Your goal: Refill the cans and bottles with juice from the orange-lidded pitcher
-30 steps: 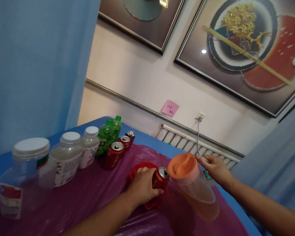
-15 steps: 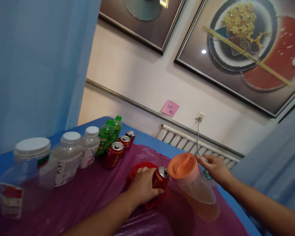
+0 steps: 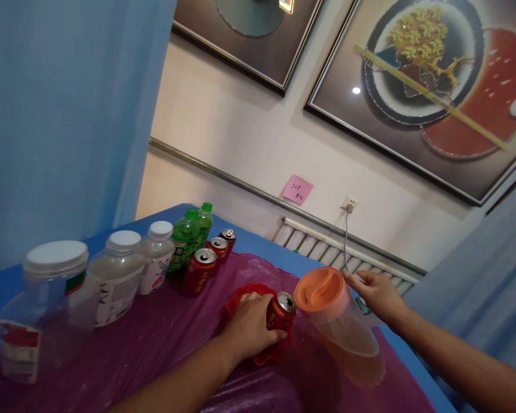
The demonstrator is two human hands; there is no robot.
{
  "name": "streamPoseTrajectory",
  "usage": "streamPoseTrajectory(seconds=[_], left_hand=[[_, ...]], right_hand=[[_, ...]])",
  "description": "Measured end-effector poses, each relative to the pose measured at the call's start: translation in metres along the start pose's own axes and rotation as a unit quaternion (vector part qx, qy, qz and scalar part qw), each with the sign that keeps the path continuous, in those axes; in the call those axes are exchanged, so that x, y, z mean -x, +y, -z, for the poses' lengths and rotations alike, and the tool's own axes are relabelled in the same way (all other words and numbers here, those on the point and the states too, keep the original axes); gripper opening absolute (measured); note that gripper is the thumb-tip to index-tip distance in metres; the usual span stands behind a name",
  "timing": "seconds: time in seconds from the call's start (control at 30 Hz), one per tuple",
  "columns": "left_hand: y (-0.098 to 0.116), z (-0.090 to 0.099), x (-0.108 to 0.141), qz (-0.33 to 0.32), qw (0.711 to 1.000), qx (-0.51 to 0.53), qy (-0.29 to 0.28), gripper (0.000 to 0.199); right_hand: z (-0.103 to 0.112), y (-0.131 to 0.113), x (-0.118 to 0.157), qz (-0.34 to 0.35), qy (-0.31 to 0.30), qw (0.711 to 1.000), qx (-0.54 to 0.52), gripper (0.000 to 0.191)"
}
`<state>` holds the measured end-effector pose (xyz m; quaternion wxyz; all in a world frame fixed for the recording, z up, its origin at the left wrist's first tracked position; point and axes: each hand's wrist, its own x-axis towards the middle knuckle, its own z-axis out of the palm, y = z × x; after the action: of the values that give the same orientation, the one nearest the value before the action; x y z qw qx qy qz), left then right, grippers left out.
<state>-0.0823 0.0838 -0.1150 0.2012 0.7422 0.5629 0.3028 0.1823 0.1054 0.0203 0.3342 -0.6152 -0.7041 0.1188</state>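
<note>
My left hand [image 3: 249, 324] is wrapped round a red drink can [image 3: 280, 314], its opened top facing up. Under the hand and can is a red dish with a wavy rim [image 3: 268, 360], partly covered by them. My right hand [image 3: 378, 295] is closed at the handle of a clear plastic pitcher [image 3: 352, 338], mostly hidden behind the fingers. The pitcher leans left, bringing its orange lid [image 3: 320, 289] close beside the can's top. Brownish liquid lies in its lower part. No stream between lid and can can be made out.
Several red cans [image 3: 201, 274] stand left of the dish, before green-capped bottles [image 3: 184, 241]. White-lidded clear jars [image 3: 54, 310] line the left side. Purple plastic sheeting [image 3: 163, 350] covers the blue table. Behind are a radiator [image 3: 312, 244] and a plugged-in cord [image 3: 346, 235].
</note>
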Motion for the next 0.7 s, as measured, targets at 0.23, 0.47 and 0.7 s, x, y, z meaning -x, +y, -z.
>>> streamPoseTrajectory(seconds=[0.23,0.47,0.7], left_hand=[[0.0011,0.0011,-0.0001,0.003,1.000,0.008,-0.002,0.058],[0.0010,0.0006,0.0006,0.003,1.000,0.010,0.000,0.057],[0.0000,-0.0007,-0.0003,0.002,1.000,0.008,-0.002,0.058]], right_hand=[[-0.0006,-0.0007,0.0015,-0.007,-0.009,1.000,-0.010,0.062],[-0.0002,0.0019,0.0017,0.021,0.001,1.000,-0.007,0.062],[0.0004,-0.0056,0.0054,-0.017,-0.009,1.000,-0.006,0.062]])
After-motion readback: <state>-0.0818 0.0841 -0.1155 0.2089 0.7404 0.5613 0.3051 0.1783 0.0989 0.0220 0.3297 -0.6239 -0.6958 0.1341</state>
